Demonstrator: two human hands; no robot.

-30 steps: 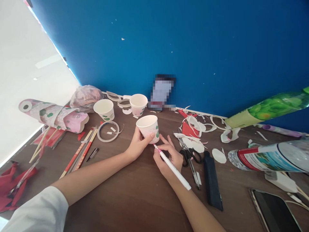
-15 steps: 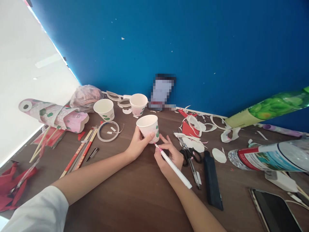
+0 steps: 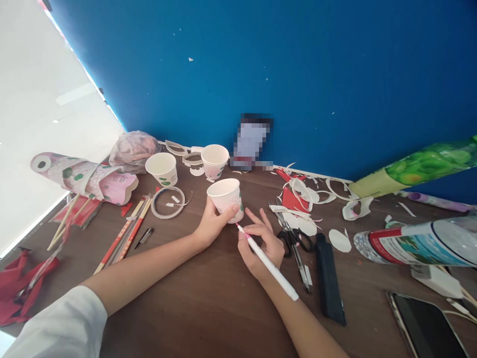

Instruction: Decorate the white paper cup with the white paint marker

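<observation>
My left hand (image 3: 211, 223) grips a white paper cup (image 3: 224, 198) printed with pink and green, its mouth tilted slightly up toward me. A white marker pen (image 3: 270, 266) with a pink tip end is pinched in my right hand (image 3: 263, 246). Its tip is at the cup's lower edge; whether it touches I cannot tell. Behind stand two more paper cups, one at the left (image 3: 161, 169) and one at the centre (image 3: 215, 161). Close to the right hand lie black-handled scissors (image 3: 296, 241), and a roll of tape (image 3: 167, 203) rests left of the held cup.
Paper scraps (image 3: 298, 219) litter the table's back right. A dark case (image 3: 330, 281), a phone (image 3: 427, 323) and a labelled bottle (image 3: 413, 243) lie to the right. At left are a fish-like paper-cup craft (image 3: 85, 176) and chopsticks (image 3: 124, 233). A blurred phone (image 3: 251, 141) leans against the blue wall.
The held cup has shifted slightly left and tilted a little. The marker pen has moved a little down and left at its tip, with the right hand's fingers shifting slightly.
</observation>
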